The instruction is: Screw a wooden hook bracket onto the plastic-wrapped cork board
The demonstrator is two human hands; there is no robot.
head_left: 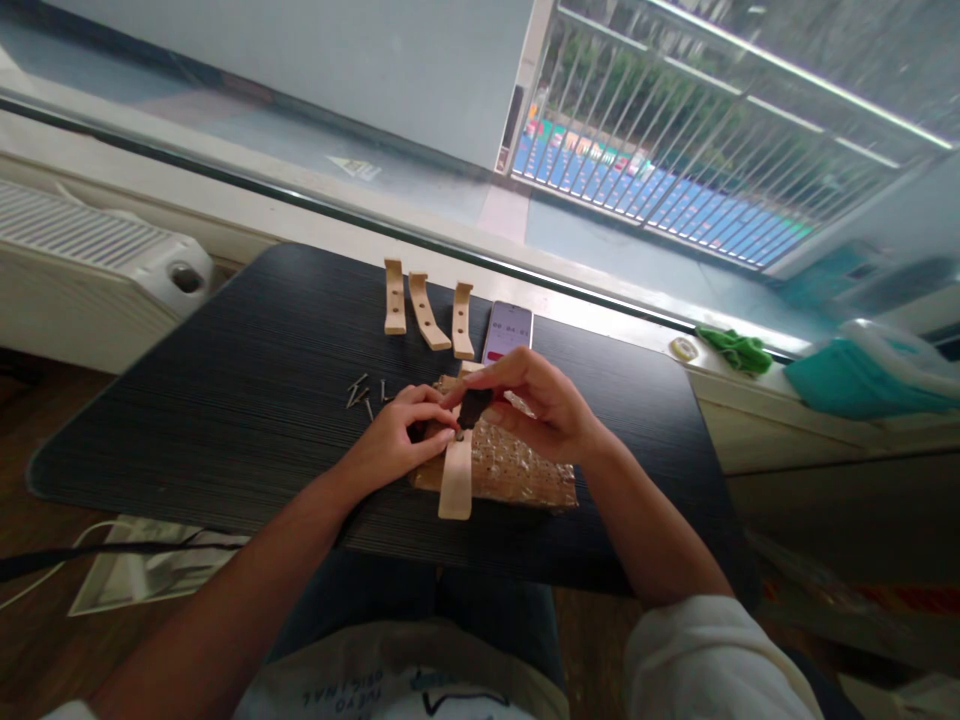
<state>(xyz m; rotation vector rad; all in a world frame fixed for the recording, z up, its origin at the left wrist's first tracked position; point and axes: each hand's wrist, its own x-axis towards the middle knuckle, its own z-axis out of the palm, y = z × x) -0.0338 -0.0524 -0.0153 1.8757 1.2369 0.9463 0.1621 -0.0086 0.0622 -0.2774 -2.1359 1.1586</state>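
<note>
A pale wooden hook (456,482) lies lengthwise over a brown block (521,460) wrapped in clear plastic, its near end jutting past the block's front edge. My right hand (551,405) grips a stubby black screwdriver (474,408) above the hook. Thumb and index finger of my left hand (409,432) pinch a small screw (460,436) at the hook, under the tool; its shaft is mostly hidden. Several loose screws (358,390) are scattered on the table left of the block.
Three more wooden hooks (395,297) with holes lie at the table's back. A phone (510,330) showing a timer rests beyond the block. The dark table (225,400) stands against a windowsill bearing a tape roll (683,348) and a green cloth (739,350). A radiator (97,235) is at left.
</note>
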